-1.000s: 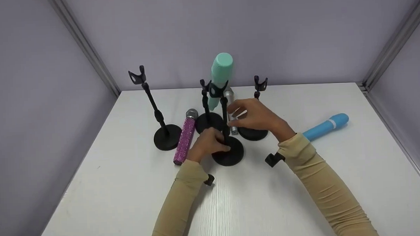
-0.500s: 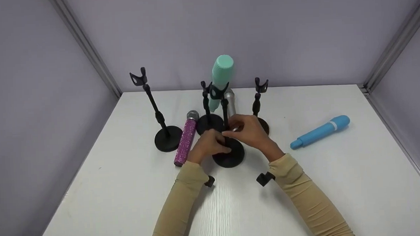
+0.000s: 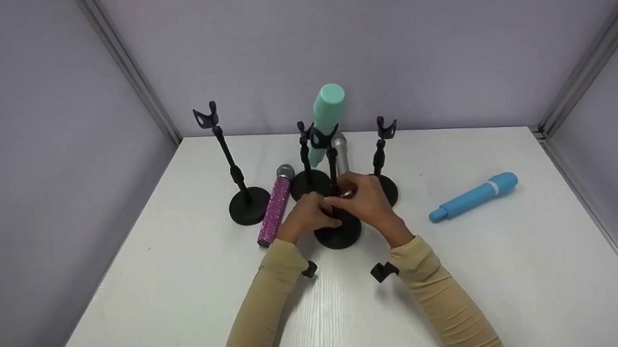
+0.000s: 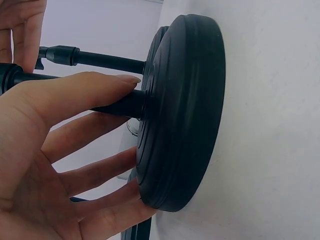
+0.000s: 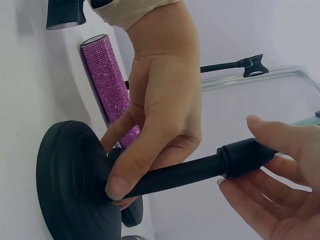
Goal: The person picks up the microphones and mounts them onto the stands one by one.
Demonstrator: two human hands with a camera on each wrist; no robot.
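Note:
The front black microphone stand (image 3: 340, 239) stands on its round base. A mint-green microphone (image 3: 331, 102) rises at its top clip, apparently seated in it. My left hand (image 3: 309, 215) pinches the pole just above the base, its other fingers against the base (image 4: 190, 110) in the left wrist view. Higher up, my right hand (image 3: 368, 199) holds the pole's thicker collar (image 5: 245, 157) between thumb and fingers. To the left lies a purple glitter microphone (image 3: 275, 209); a silver microphone (image 3: 341, 154) lies behind, partly hidden by the right hand.
Three more black stands are upright with bare clips: the left stand (image 3: 248, 205), the middle stand (image 3: 308, 181) behind the front one, and the right stand (image 3: 388, 188). A blue microphone (image 3: 474, 197) lies at right on the white table (image 3: 163, 294). Grey panels surround the table.
My right hand has come left and down from beside the pole and now holds its collar. My left hand stays at the base. The blue microphone's near end is uncovered.

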